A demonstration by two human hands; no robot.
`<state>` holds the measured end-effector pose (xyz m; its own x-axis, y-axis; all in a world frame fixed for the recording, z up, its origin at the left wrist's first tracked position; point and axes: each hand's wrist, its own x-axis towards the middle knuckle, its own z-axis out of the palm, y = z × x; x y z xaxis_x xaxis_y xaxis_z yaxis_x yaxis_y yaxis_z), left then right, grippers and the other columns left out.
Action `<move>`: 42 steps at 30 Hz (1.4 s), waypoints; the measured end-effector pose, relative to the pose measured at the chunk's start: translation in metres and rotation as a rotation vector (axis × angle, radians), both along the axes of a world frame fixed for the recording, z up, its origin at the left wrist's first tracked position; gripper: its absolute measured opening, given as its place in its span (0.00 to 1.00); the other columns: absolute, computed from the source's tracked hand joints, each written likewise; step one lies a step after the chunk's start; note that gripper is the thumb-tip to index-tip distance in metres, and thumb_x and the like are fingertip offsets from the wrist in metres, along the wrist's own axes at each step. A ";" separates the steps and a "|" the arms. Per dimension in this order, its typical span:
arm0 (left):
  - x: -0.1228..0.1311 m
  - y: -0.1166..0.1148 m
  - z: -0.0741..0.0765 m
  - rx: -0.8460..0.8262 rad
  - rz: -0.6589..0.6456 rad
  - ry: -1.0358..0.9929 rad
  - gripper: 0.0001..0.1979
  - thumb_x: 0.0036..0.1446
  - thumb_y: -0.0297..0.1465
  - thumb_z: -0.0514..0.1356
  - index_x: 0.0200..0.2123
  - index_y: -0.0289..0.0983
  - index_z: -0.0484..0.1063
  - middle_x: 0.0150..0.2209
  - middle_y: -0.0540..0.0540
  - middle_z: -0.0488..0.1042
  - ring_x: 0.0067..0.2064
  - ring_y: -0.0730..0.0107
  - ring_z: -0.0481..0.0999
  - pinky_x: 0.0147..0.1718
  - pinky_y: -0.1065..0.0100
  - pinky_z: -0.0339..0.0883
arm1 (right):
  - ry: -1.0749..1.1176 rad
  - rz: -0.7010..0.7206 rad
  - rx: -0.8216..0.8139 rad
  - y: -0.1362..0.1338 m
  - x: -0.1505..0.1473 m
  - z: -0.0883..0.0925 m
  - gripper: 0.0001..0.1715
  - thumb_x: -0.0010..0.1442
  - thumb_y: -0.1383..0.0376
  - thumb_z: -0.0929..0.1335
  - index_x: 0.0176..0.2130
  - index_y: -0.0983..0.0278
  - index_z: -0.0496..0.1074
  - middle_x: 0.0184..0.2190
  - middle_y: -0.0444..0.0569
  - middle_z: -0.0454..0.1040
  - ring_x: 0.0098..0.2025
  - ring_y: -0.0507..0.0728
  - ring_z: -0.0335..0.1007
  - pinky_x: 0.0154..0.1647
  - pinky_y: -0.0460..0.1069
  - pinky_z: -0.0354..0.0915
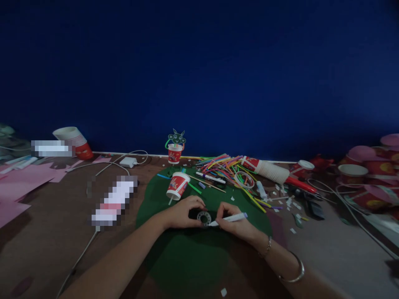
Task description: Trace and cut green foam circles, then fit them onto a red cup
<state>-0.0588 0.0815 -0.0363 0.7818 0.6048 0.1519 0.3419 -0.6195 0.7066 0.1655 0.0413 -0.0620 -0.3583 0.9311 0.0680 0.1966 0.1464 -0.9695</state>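
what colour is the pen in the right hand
The pen is white with a bluish-purple end, clearest in the head view.

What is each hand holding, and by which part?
The right hand holds a white marker near its tip. The left hand touches the near edge of a pale ring; whether gripped, unclear.

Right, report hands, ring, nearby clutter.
Left hand at ring, grip unclear. Right hand holding pen, tip by ring. Nearest cup just beyond left hand.
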 end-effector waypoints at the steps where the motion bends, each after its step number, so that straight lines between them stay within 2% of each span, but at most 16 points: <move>1: 0.000 0.000 0.000 -0.002 -0.001 -0.003 0.19 0.44 0.35 0.65 0.42 0.39 0.71 0.44 0.44 0.69 0.47 0.64 0.68 0.48 0.62 0.62 | -0.017 0.003 0.028 -0.001 0.000 0.001 0.08 0.48 0.67 0.68 0.23 0.63 0.63 0.20 0.40 0.63 0.21 0.49 0.54 0.20 0.44 0.49; 8: -0.001 0.002 -0.004 -0.017 -0.010 -0.008 0.20 0.44 0.37 0.66 0.43 0.40 0.71 0.45 0.44 0.68 0.47 0.64 0.68 0.49 0.62 0.60 | -0.198 0.094 0.212 -0.010 -0.002 0.005 0.06 0.49 0.69 0.67 0.24 0.64 0.64 0.20 0.40 0.64 0.22 0.48 0.57 0.22 0.43 0.53; 15: 0.000 0.002 -0.008 -0.016 0.009 0.012 0.21 0.43 0.37 0.66 0.43 0.41 0.71 0.45 0.45 0.68 0.48 0.64 0.67 0.50 0.61 0.60 | -0.332 0.121 0.528 -0.017 -0.009 0.010 0.04 0.49 0.69 0.66 0.27 0.63 0.64 0.25 0.45 0.67 0.27 0.51 0.63 0.30 0.45 0.58; 23: 0.000 0.001 -0.003 -0.024 0.015 0.024 0.21 0.44 0.36 0.66 0.43 0.40 0.71 0.45 0.44 0.68 0.48 0.64 0.67 0.50 0.62 0.60 | -0.423 0.164 0.622 -0.017 -0.010 0.009 0.03 0.49 0.69 0.65 0.26 0.63 0.64 0.26 0.47 0.68 0.29 0.53 0.63 0.31 0.46 0.58; 27: 0.000 0.001 -0.004 -0.024 0.021 0.026 0.21 0.44 0.37 0.66 0.43 0.40 0.71 0.45 0.44 0.68 0.48 0.64 0.68 0.50 0.62 0.60 | -0.436 0.143 0.619 -0.017 -0.010 0.008 0.04 0.48 0.69 0.66 0.26 0.63 0.63 0.25 0.46 0.68 0.28 0.53 0.63 0.31 0.46 0.57; 32: 0.000 0.002 -0.006 -0.010 0.010 0.021 0.20 0.43 0.35 0.66 0.43 0.40 0.71 0.45 0.44 0.68 0.48 0.65 0.67 0.50 0.62 0.60 | -0.387 0.113 0.537 -0.013 -0.008 0.010 0.05 0.46 0.71 0.66 0.25 0.63 0.63 0.24 0.44 0.67 0.27 0.51 0.63 0.30 0.45 0.57; 39: -0.001 0.001 -0.001 -0.031 0.000 0.017 0.21 0.45 0.38 0.65 0.44 0.40 0.70 0.46 0.44 0.67 0.48 0.64 0.67 0.50 0.62 0.60 | -0.328 0.063 0.263 -0.006 -0.003 0.003 0.05 0.46 0.71 0.67 0.23 0.64 0.64 0.20 0.40 0.65 0.22 0.48 0.58 0.22 0.42 0.53; 42: -0.001 0.001 -0.001 -0.032 0.005 0.031 0.21 0.45 0.37 0.65 0.44 0.40 0.70 0.46 0.44 0.67 0.49 0.64 0.67 0.50 0.62 0.60 | -0.312 0.035 0.196 -0.003 -0.001 0.001 0.05 0.46 0.71 0.67 0.23 0.64 0.64 0.19 0.39 0.63 0.21 0.47 0.57 0.21 0.42 0.52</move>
